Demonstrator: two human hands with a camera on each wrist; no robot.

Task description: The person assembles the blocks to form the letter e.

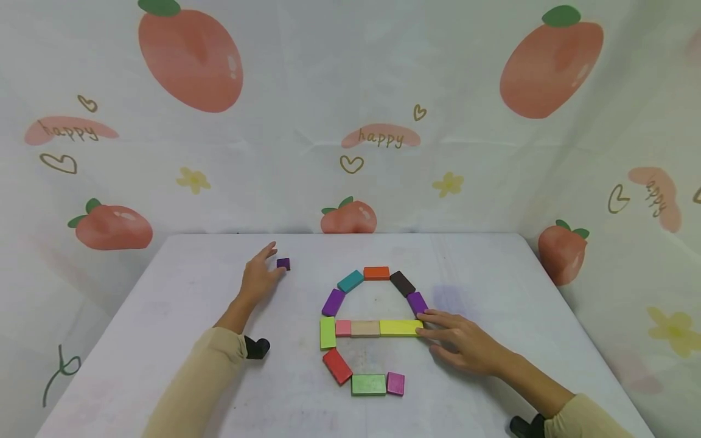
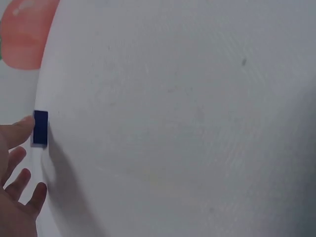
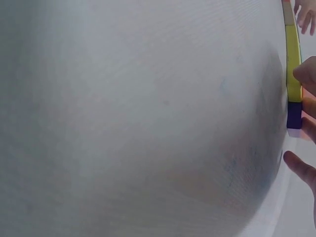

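My left hand (image 1: 259, 278) is at the far left of the table, beside a small dark purple block (image 1: 283, 264). In the left wrist view its thumb touches that block (image 2: 40, 128) while the other fingers spread apart from it. Over at the right, my right hand (image 1: 462, 342) reaches to an arrangement of coloured blocks. Its fingertips lie at the right end of the long yellow block (image 1: 400, 328) and at the lower end of a purple block (image 1: 417, 303). Both blocks also show beyond the fingers in the right wrist view.
Above the yellow bar, an arch runs through another purple block (image 1: 333, 302), a teal (image 1: 350, 281), an orange (image 1: 376, 273) and a dark brown block (image 1: 402, 283). Pink and beige blocks (image 1: 365, 328) continue the bar. Lime (image 1: 327, 333), red (image 1: 337, 366), green (image 1: 369, 384) and magenta blocks (image 1: 395, 384) curve below.
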